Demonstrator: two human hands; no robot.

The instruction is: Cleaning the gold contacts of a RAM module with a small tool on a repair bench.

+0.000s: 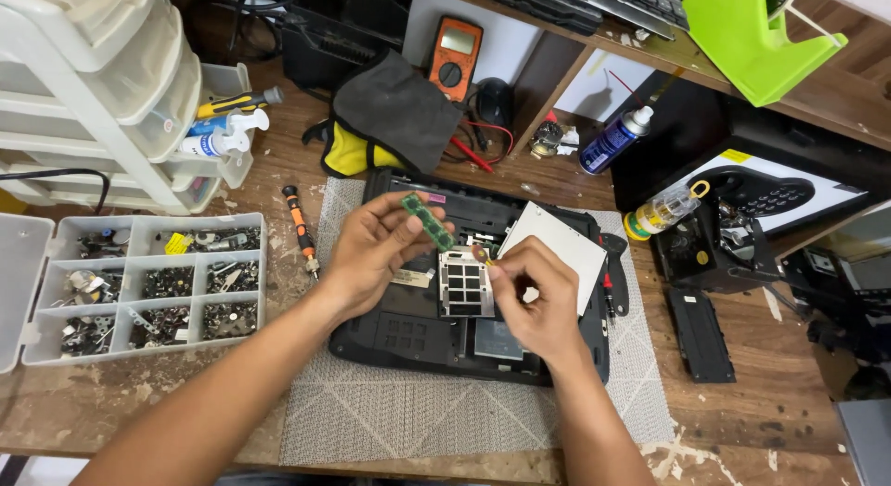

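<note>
Green and narrow, a memory stick (428, 221) is sitting pinched between the thumb and fingers of the left hand (371, 249), which is holding it tilted above the far half of an opened laptop (408, 333). The laptop is lying bottom-up on a grey mat (371, 412) near the middle of the tabletop (742, 421), towards its near edge. The right hand (534, 296) is curling closed just beside the stick's lower end, its fingertips gripping something small with a yellowish tip, possibly a brush or a small tool; the view is too blurred to tell which. Under both hands a square vent grille (464, 284) is showing in the laptop's base, and a silver drive (555, 249) is resting on the laptop's far right corner. At the tabletop's left edge a parts box (153, 286) is lying open, its compartments holding screws. An orange screwdriver (301, 231) is lying between the box and the mat. A multimeter (454, 57) is leaning at the far edge, and a blue spray can (615, 140) is lying near the far right.
</note>
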